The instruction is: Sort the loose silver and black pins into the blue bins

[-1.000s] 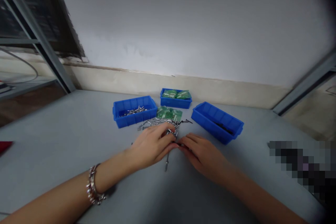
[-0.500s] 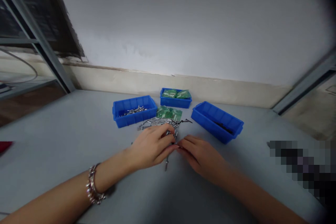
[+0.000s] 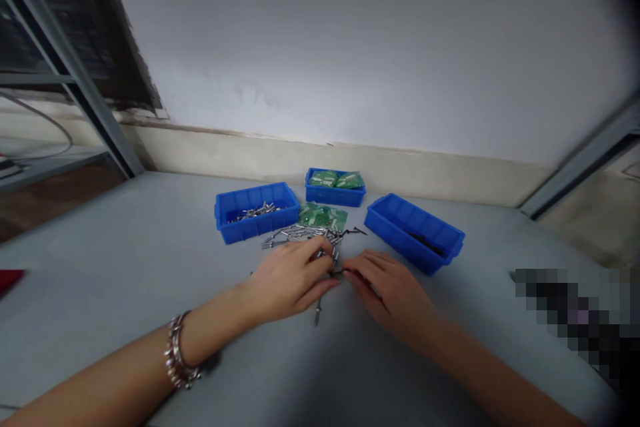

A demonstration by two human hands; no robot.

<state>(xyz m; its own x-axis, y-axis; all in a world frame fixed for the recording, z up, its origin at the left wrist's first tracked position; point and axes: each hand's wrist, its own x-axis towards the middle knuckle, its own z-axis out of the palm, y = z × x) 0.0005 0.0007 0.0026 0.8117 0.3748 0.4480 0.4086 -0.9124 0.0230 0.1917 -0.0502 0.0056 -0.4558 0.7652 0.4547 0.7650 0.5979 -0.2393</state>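
Observation:
Over the near side of a pile of silvery metal bolts (image 3: 300, 232), my left hand (image 3: 295, 277) is bent with thumb and fingers close together at a small dark piece. My right hand (image 3: 387, 283) pinches the right end of this thin dark screw (image 3: 337, 273), just right of my left fingertips. What else lies under my left fingers is hidden. One metal bolt (image 3: 317, 313) sticks out below my left hand. Several black screws (image 3: 356, 231) lie at the pile's right end. Behind the pile is a green packet (image 3: 323, 216).
A blue bin of metal parts (image 3: 257, 223) stands left of the pile, a blue bin of green packets (image 3: 335, 196) behind it, and a blue bin with dark parts (image 3: 405, 240) to the right. A red object (image 3: 10, 279) lies at the far left.
My right hand has shifted slightly right and up, and its fingertips are now a little apart from my left thumb, with the dark screw showing between them. My left hand has hardly moved.

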